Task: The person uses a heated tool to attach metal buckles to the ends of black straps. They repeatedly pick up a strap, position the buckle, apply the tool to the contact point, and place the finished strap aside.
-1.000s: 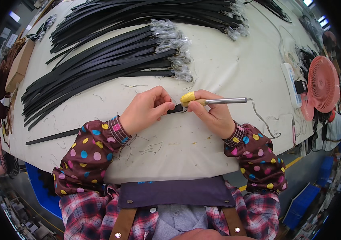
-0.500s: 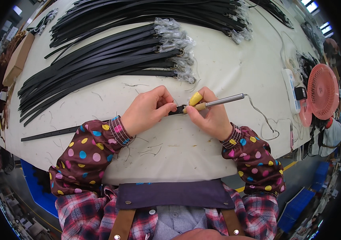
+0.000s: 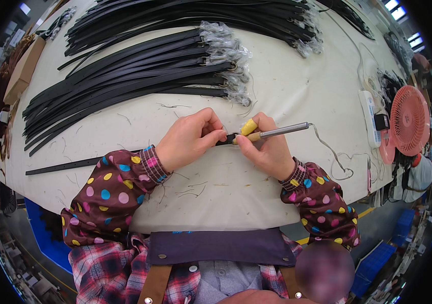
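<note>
My left hand pinches the end of a long black strap that runs off to the left across the pale table. My right hand grips a pen-like corded tool with a metal barrel; a yellow finger cover sits on its forefinger. The tool's tip meets the strap end between my two hands. The tool's grey cord curls away to the right.
Large piles of black straps with plastic-wrapped ends lie across the far half of the table. A white power strip and a pink desk fan stand at the right edge. A cardboard box sits far left. Loose thread scraps lie around.
Both hands stay together at the strap end. The tool's barrel has tilted slightly, and the view has shifted a little.
</note>
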`<action>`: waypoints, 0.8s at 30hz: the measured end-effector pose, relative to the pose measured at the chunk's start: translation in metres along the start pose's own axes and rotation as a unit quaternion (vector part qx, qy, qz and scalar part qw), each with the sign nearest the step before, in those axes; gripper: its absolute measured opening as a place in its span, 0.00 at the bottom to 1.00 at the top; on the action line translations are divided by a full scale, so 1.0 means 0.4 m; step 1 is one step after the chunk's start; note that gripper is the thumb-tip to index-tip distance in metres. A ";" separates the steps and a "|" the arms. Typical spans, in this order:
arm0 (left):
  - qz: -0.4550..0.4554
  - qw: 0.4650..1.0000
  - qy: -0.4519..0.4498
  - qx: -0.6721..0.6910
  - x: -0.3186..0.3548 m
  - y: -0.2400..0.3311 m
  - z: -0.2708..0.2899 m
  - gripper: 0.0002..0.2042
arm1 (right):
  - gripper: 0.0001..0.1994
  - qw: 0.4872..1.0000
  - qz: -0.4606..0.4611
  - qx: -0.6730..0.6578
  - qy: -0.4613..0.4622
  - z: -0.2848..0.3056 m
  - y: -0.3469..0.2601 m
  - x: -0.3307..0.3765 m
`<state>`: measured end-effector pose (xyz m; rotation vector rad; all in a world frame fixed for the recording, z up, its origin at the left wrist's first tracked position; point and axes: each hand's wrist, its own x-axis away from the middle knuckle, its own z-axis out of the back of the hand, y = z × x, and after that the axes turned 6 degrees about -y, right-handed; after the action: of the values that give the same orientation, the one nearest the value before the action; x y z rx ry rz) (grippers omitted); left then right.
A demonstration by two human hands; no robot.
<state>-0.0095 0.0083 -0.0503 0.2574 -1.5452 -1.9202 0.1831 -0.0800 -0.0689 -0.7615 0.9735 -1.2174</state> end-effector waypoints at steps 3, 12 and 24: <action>0.006 1.000 -0.008 0.000 0.000 -0.001 0.002 0.07 | 0.10 0.999 -0.008 0.031 -0.042 0.010 -0.004 0.004; 0.019 0.999 -0.025 0.011 0.002 0.007 0.003 0.06 | 0.10 0.999 0.002 0.030 -0.029 0.007 -0.006 0.002; 0.016 1.000 -0.026 0.005 0.001 0.009 0.004 0.07 | 0.11 0.997 0.013 0.068 -0.020 0.007 -0.013 0.001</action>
<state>-0.0094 0.0091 -0.0463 0.1864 -1.5841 -1.9091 0.1837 -0.0816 -0.0632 -0.6611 0.8556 -1.2281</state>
